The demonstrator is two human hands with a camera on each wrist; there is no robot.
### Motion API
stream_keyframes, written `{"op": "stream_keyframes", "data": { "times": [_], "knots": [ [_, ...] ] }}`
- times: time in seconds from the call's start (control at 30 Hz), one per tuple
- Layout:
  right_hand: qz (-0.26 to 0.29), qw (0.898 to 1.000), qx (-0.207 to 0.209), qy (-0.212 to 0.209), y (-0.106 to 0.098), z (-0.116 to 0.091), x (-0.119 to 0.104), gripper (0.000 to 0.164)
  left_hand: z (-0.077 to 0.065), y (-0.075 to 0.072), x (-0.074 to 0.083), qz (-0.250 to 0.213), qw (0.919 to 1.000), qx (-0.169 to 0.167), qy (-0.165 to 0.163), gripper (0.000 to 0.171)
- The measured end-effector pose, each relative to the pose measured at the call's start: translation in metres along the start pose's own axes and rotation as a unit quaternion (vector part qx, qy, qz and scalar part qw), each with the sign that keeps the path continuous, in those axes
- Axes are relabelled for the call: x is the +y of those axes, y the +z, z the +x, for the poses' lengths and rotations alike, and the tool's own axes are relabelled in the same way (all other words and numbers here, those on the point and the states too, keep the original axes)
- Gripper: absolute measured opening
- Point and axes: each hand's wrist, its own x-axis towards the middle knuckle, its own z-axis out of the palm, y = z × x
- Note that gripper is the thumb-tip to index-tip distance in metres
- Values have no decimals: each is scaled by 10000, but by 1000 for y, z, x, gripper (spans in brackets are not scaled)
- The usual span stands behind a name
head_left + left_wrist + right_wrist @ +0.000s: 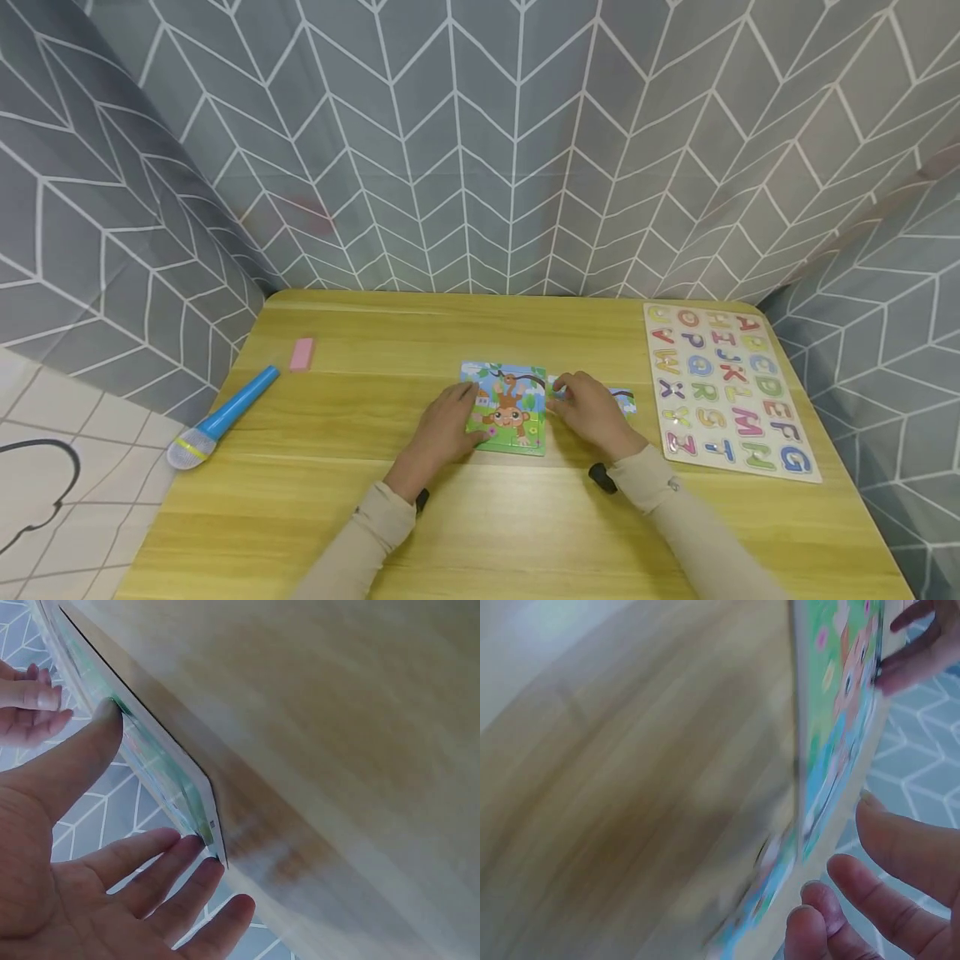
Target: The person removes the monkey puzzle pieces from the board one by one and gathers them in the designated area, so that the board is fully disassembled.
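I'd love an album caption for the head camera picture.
Left hand touching a monkey puzzle, right hand beside it, microphone and alphabet board on either side.

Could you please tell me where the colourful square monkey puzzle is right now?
In the head view, the puzzle lies near the centre of the yellow wood-grain table, between the left hand, which touches its left side, and the right hand.

Sq. monkey puzzle (pixel 510 408) flat on tbl. (pixel 510 533), pcs. (pixel 624 402) loose on R.
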Motion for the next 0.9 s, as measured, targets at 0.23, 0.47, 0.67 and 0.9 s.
{"op": "stream_keyframes", "data": {
  "times": [0.23, 0.47, 0.67, 0.9],
  "knots": [
    [219, 9979, -605, 14, 20, 14, -22, 51, 1, -1, -1, 33, 9999, 63, 80, 70],
    [314, 9944, -1007, 68, 33, 21, -40, 65, 3, -2, 0, 49, 9997, 149, 167, 65],
    [111, 9952, -969, -53, 36, 26, -46, 59, 4, -2, 0, -37, 9997, 189, 123, 64],
    [-80, 9957, -925, -14, 37, 32, -51, 55, 7, -2, -1, 40, 9999, 69, 78, 69]
  ]
}}
